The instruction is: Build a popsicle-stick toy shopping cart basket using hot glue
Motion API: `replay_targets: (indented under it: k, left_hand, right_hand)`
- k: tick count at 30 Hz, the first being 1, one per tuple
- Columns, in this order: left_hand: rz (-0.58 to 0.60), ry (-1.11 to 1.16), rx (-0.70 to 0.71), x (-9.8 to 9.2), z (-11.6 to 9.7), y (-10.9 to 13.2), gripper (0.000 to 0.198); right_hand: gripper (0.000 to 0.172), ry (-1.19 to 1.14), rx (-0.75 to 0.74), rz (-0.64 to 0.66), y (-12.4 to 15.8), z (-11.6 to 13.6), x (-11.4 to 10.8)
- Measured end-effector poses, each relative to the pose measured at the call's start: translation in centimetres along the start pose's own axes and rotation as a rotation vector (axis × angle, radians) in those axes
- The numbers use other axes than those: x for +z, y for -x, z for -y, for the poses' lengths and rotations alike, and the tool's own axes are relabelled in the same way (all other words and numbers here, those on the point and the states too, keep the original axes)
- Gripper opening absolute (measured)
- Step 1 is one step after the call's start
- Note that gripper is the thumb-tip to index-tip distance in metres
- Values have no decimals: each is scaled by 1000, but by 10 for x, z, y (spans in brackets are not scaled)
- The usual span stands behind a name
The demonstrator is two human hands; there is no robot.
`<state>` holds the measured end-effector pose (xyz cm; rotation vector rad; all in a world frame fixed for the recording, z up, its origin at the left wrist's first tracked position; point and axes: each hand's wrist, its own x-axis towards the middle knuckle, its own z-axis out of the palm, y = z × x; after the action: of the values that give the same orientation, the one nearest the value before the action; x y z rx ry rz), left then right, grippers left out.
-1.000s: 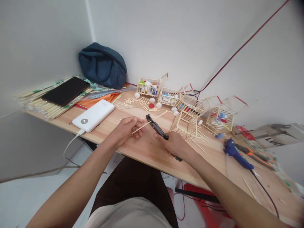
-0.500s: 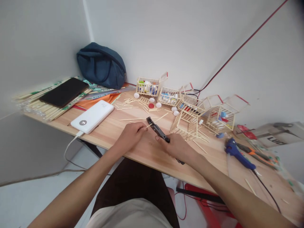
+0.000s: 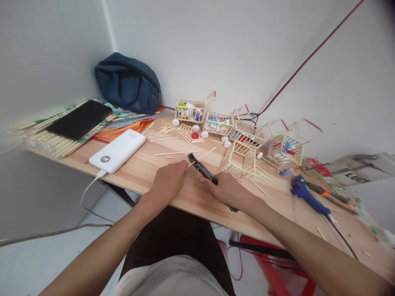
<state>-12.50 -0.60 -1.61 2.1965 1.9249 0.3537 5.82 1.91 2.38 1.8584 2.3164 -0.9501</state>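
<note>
My right hand (image 3: 230,189) is wrapped round the handles of black multi-tool pliers (image 3: 202,167), whose head points away and to the left. A thin wooden stick (image 3: 207,153) crosses the jaws at a slant. Its near end is pinched in my left hand (image 3: 169,179), just left of the pliers' head. The fingertips of that hand are mostly hidden behind its back. Beyond the pliers lie a loose long stick (image 3: 177,153) and a short cut piece. To the right stands an open frame of glued sticks (image 3: 239,160).
Several small stick carts (image 3: 217,123) with bottle caps line the wall. A white power bank (image 3: 119,151), a phone (image 3: 79,119) on bundled sticks and a blue bag (image 3: 128,84) are at left. A blue glue gun (image 3: 310,196) and orange-handled pliers (image 3: 335,196) lie right.
My left hand has rolled over, so its back now faces up more and the fingers show less. The pliers stay around the stick. The whole view has shifted slightly.
</note>
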Motion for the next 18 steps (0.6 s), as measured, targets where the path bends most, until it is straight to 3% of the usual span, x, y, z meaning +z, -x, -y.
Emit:
replay_targets:
  k: [18]
  left_hand:
    - [2,-32,20,1,-1,1,28]
  right_hand:
    - [50,-4,20,5,0,-1,0]
